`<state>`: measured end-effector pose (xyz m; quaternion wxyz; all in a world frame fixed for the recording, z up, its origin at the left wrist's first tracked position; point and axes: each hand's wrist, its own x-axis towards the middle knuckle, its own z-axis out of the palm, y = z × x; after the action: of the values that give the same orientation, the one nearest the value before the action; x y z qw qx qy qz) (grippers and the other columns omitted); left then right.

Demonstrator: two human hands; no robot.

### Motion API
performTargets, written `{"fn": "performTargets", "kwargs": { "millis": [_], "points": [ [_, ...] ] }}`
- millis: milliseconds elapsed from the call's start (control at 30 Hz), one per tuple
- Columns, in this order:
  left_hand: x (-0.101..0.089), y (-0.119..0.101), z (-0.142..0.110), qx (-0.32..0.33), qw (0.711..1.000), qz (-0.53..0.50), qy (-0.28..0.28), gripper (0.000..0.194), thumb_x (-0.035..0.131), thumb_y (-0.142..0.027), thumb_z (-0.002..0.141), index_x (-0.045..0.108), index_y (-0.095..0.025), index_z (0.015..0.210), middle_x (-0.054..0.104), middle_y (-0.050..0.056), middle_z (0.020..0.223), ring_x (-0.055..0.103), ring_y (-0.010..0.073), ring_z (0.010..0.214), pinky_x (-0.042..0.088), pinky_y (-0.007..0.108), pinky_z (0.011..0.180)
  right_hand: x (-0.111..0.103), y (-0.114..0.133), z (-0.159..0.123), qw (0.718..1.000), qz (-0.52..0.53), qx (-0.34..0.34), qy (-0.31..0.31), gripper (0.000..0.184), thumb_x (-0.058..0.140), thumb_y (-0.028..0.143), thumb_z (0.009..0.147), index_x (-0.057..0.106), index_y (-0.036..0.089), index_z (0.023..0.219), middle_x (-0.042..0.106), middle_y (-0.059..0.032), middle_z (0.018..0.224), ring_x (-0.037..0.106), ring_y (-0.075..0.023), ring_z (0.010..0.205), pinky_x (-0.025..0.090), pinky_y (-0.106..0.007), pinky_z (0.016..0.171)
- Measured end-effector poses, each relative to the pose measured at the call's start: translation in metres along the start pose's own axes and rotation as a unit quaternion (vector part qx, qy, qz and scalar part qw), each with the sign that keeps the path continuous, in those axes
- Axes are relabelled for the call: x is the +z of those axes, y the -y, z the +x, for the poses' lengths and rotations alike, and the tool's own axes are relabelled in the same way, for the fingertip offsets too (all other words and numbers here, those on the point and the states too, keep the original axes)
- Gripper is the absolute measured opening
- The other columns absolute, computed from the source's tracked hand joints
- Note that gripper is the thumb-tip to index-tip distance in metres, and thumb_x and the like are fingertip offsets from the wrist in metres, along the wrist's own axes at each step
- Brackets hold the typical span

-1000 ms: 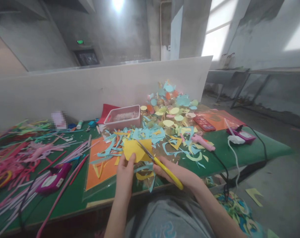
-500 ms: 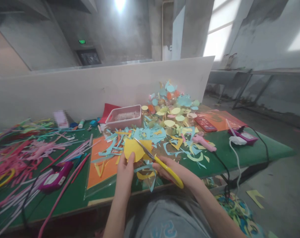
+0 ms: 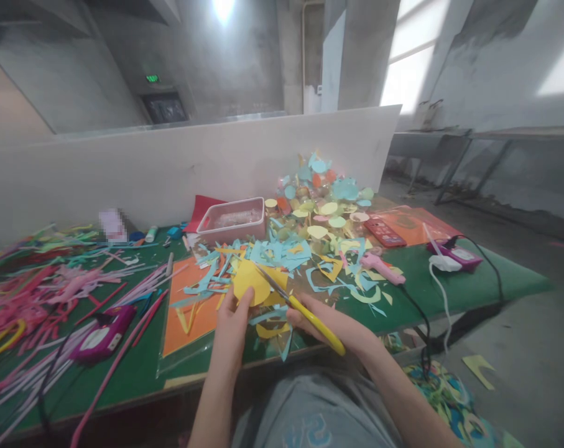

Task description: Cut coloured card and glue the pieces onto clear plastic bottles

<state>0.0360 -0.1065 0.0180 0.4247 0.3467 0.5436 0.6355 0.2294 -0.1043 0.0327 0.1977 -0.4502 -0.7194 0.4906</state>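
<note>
My left hand (image 3: 234,311) pinches a piece of yellow paper (image 3: 249,283) at its lower left edge, thumb on top. Yellow-handled scissors (image 3: 309,314) are gripped in my right hand (image 3: 319,318), their blades pointing up and left across the paper. The paper's edge beside the blades is curved, and a flap of it lies to the right of them. Beneath both hands lie blue and yellow paper scraps (image 3: 282,252) and an orange sheet (image 3: 188,311).
A pink basket (image 3: 232,233) stands behind the scraps. Paper discs (image 3: 328,208) are heaped at the back right. A pink glue gun (image 3: 382,269) and a red phone (image 3: 385,230) lie to the right; pink strips (image 3: 71,280) cover the left. Cords hang over the front edge.
The scissors have cut further along the yellow paper, so its right part now stands apart as a flap. The left hand has turned the paper slightly.
</note>
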Motion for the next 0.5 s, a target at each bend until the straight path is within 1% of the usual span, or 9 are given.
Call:
{"fn": "performTargets", "kwargs": {
  "millis": [100, 200, 267, 367, 433, 500],
  "points": [
    [-0.0023, -0.0002, 0.0017, 0.005, 1.0, 0.015, 0.001, 0.056, 0.078, -0.048, 0.064, 0.068, -0.015, 0.107, 0.072, 0.011, 0.109, 0.067, 0.0196, 0.081, 0.05, 0.025, 0.064, 0.0005, 0.0032, 0.0016, 1.0, 0.014, 0.0, -0.002, 0.061, 0.045, 0.081, 0.077, 0.043, 0.021, 0.084, 0.044, 0.0034, 0.069, 0.037, -0.0125, 0.06, 0.031, -0.027, 0.056],
    [-0.0031, 0.0005, 0.0035, 0.001, 1.0, 0.013, -0.006, 0.059, 0.079, -0.05, 0.062, 0.068, -0.014, 0.108, 0.072, 0.011, 0.104, 0.067, 0.0194, 0.077, 0.05, 0.026, 0.063, 0.0006, 0.0042, 0.0029, 1.0, 0.012, 0.012, -0.006, 0.062, 0.046, 0.083, 0.075, 0.044, 0.021, 0.081, 0.042, 0.0041, 0.066, 0.036, -0.0121, 0.059, 0.029, -0.026, 0.054],
    [-0.0029, 0.0009, 0.0041, -0.002, 1.0, 0.004, -0.014, 0.059, 0.079, -0.048, 0.062, 0.068, -0.015, 0.109, 0.072, 0.011, 0.104, 0.067, 0.0199, 0.079, 0.051, 0.027, 0.065, 0.0, 0.0031, 0.0033, 1.0, 0.005, 0.015, -0.004, 0.061, 0.047, 0.081, 0.076, 0.045, 0.021, 0.081, 0.044, 0.0035, 0.066, 0.038, -0.0125, 0.059, 0.03, -0.026, 0.054],
    [-0.0027, 0.0005, 0.0036, -0.004, 1.0, 0.007, -0.019, 0.055, 0.079, -0.047, 0.062, 0.069, -0.015, 0.106, 0.073, 0.01, 0.103, 0.067, 0.0198, 0.081, 0.051, 0.027, 0.065, -0.0012, -0.0008, 0.0022, 1.0, -0.018, 0.003, -0.002, 0.055, 0.049, 0.074, 0.081, 0.047, 0.02, 0.088, 0.053, 0.0006, 0.074, 0.045, -0.0148, 0.065, 0.035, -0.027, 0.059],
    [-0.0032, -0.0007, 0.0024, -0.004, 1.0, 0.021, -0.006, 0.054, 0.079, -0.048, 0.061, 0.07, -0.015, 0.103, 0.073, 0.01, 0.102, 0.066, 0.0196, 0.08, 0.05, 0.026, 0.063, -0.0018, -0.0036, 0.0007, 1.0, -0.03, -0.004, -0.002, 0.051, 0.051, 0.07, 0.083, 0.048, 0.02, 0.094, 0.057, -0.0018, 0.082, 0.049, -0.017, 0.07, 0.038, -0.029, 0.065],
    [-0.0042, -0.0025, 0.001, -0.003, 0.999, 0.037, 0.014, 0.055, 0.078, -0.051, 0.062, 0.07, -0.014, 0.102, 0.073, 0.01, 0.1, 0.065, 0.0191, 0.078, 0.049, 0.025, 0.062, -0.002, -0.0055, -0.0003, 1.0, -0.029, -0.005, -0.001, 0.05, 0.051, 0.067, 0.085, 0.049, 0.02, 0.097, 0.059, -0.0033, 0.087, 0.052, -0.0181, 0.073, 0.04, -0.03, 0.067]
  ]
}}
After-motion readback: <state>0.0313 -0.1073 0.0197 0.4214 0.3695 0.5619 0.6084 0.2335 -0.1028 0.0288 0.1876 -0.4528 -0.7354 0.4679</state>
